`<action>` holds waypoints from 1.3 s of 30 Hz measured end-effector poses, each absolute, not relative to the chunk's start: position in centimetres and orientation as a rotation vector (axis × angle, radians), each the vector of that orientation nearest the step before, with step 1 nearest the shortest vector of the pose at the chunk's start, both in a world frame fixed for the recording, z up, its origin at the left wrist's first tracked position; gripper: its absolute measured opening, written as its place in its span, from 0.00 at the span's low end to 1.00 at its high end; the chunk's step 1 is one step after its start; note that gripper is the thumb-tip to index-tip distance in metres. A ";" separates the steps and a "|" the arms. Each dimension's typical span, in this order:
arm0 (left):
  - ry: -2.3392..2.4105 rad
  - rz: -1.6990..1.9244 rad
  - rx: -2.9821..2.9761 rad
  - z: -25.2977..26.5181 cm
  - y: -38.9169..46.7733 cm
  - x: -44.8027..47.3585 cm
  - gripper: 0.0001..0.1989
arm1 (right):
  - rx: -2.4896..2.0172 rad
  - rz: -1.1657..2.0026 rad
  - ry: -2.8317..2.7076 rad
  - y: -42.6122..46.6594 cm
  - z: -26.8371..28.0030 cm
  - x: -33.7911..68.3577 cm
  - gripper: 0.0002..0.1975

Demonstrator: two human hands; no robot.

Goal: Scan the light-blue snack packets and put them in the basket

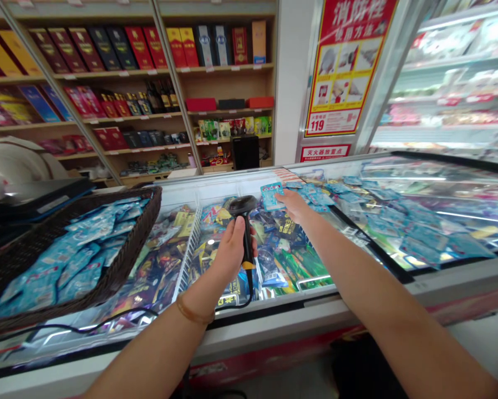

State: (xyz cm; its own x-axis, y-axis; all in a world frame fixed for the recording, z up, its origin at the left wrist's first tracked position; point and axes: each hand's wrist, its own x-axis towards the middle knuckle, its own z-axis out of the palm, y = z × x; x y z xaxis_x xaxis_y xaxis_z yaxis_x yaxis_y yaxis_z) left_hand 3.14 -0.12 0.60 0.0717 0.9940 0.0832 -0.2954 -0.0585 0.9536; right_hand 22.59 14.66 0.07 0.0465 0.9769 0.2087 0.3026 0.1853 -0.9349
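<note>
A person's bare left hand grasps the handle of a black-and-yellow plastic handheld scanner, while the bare right hand pinches a flat, light-blue rectangular packet by its right edge, above an open white chest freezer in a shop. The packet hangs just beside the scanner's head; whether a finger presses a trigger is hidden.

The step in hand looks like scanning, and it likely goes best with the packet's code turned squarely to the scanner's window, the film held taut against glare and the fingertips off the print. A steady left wrist and a slack black cord, clear of the freezer's edge, should help.

The packet itself appears thin, glossy and nearly unbent, with pale lettering and touches of red near the top, too small to read; no barcode can be made out. Similar blue packets fill a dark-brown woven basket at left, and more loose blue packets lie scattered across the freezer's glass at right.
</note>
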 end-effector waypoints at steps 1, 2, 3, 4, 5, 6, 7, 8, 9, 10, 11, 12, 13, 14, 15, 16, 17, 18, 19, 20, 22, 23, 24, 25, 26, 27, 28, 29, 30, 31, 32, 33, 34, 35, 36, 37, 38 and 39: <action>0.873 1.311 1.105 0.6 -0.3 3.2 0.33 | -1.249 0.914 -1.382 14.7 0.3 22.5 0.06; 0.853 1.294 1.136 0.5 -0.4 3.4 0.33 | -1.192 0.990 -1.309 14.6 0.5 22.4 0.05; 0.835 1.271 1.167 0.5 -0.6 3.5 0.32 | -1.123 1.073 -1.229 14.5 0.7 22.3 0.04; 0.819 1.247 1.198 0.4 -0.7 3.6 0.32 | -1.040 1.156 -1.140 14.4 0.9 22.2 0.03; 0.807 1.226 1.224 0.4 -0.9 3.8 0.31 | -0.958 1.234 -1.053 14.2 1.1 22.1 0.01; 0.799 1.204 1.246 0.4 -1.1 4.0 0.31 | -0.893 1.293 -0.982 14.0 1.3 22.0 0.01; 0.796 1.181 1.264 0.4 -1.2 4.2 0.31 | -0.853 1.327 -0.937 13.7 1.5 21.9 0.02; 0.794 1.162 1.279 0.4 -1.4 4.4 0.31 | -0.828 1.346 -0.907 13.5 1.7 21.9 0.04; 0.793 1.145 1.293 0.5 -1.6 4.5 0.31 | -0.814 1.354 -0.886 13.3 1.9 21.8 0.06; 0.790 1.131 1.307 0.6 -1.7 4.7 0.32 | -0.809 1.355 -0.872 13.2 2.0 21.7 0.07; 0.785 1.120 1.321 0.6 -1.8 4.8 0.32 | -0.807 1.356 -0.861 13.0 2.2 21.7 0.09; 0.780 1.113 1.334 0.7 -1.8 4.8 0.32 | -0.808 1.358 -0.853 12.9 2.3 21.6 0.11; 0.779 1.110 1.344 0.7 -1.9 4.9 0.32 | -0.808 1.363 -0.849 12.8 2.4 21.6 0.12; 0.780 1.108 1.350 0.7 -1.9 4.9 0.32 | -0.807 1.369 -0.849 12.7 2.5 21.6 0.12; 0.782 1.109 1.352 0.6 -1.8 4.9 0.32 | -0.803 1.373 -0.851 12.6 2.6 21.5 0.12; 0.784 1.112 1.352 0.6 -1.8 4.9 0.31 | -0.797 1.376 -0.854 12.5 2.7 21.5 0.12; 0.784 1.116 1.352 0.5 -1.7 4.8 0.31 | -0.792 1.377 -0.855 12.5 2.8 21.4 0.12; 0.785 1.117 1.353 0.4 -1.6 4.8 0.31 | -0.791 1.379 -0.855 12.4 2.8 21.4 0.11; 0.786 1.117 1.357 0.3 -1.6 4.8 0.31 | -0.792 1.381 -0.853 12.3 2.8 21.4 0.11; 0.788 1.116 1.362 0.3 -1.5 4.7 0.30 | -0.794 1.381 -0.850 12.3 2.8 21.3 0.10; 0.788 1.109 1.375 0.2 -1.5 4.7 0.30 | -0.794 1.379 -0.844 12.3 2.8 21.3 0.10; 0.789 1.107 1.379 0.2 -1.5 4.6 0.30 | -0.790 1.376 -0.840 12.3 2.8 21.3 0.10; 0.790 1.104 1.379 0.2 -1.5 4.6 0.30 | -0.783 1.373 -0.836 12.4 2.7 21.3 0.10; 0.789 1.103 1.377 0.2 -1.5 4.6 0.30 | -0.777 1.370 -0.835 12.4 2.7 21.3 0.11; 0.787 1.103 1.374 0.2 -1.5 4.6 0.30 | -0.773 1.370 -0.840 12.5 2.6 21.4 0.11; 0.786 1.102 1.368 0.1 -1.5 4.7 0.30 | -0.775 1.368 -0.851 12.7 2.4 21.4 0.11; 0.786 1.108 1.358 0.1 -1.5 4.7 0.30 | -0.786 1.360 -0.862 12.8 2.2 21.4 0.11; 0.784 1.120 1.346 0.0 -1.4 4.8 0.30 | -0.814 1.346 -0.870 12.9 2.0 21.4 0.10; 0.788 1.141 1.331 0.0 -1.4 4.8 0.30 | -0.862 1.327 -0.870 13.0 1.7 21.3 0.10; 0.801 1.172 1.313 0.1 -1.3 4.8 0.29 | -0.926 1.305 -0.861 13.1 1.4 21.1 0.10; 0.823 1.215 1.288 0.3 -1.2 4.7 0.29 | -0.994 1.285 -0.847 13.2 1.1 20.8 0.10; 0.855 1.266 1.255 0.6 -1.0 4.5 0.29 | -1.055 1.273 -0.836 13.3 0.8 20.4 0.10; 0.893 1.324 1.214 1.1 -0.8 4.1 0.28 | -1.101 1.271 -0.831 13.3 0.6 19.8 0.10; 0.933 1.380 1.165 1.7 -0.6 3.5 0.28 | -1.127 1.278 -0.836 13.3 0.5 19.1 0.11; 0.969 1.437 1.107 2.5 -0.5 2.8 0.27 | -1.135 1.290 -0.850 13.3 0.5 18.2 0.11; 0.999 1.488 1.047 3.3 -0.3 1.8 0.26 | -1.135 1.315 -0.867 13.3 0.6 17.2 0.11; 1.023 1.530 0.994 4.2 -0.2 0.6 0.26 | -1.134 1.349 -0.881 13.3 0.8 16.0 0.10; 1.040 1.572 0.946 5.1 -0.1 -0.7 0.26 | -1.131 1.389 -0.892 13.3 1.2 14.7 0.09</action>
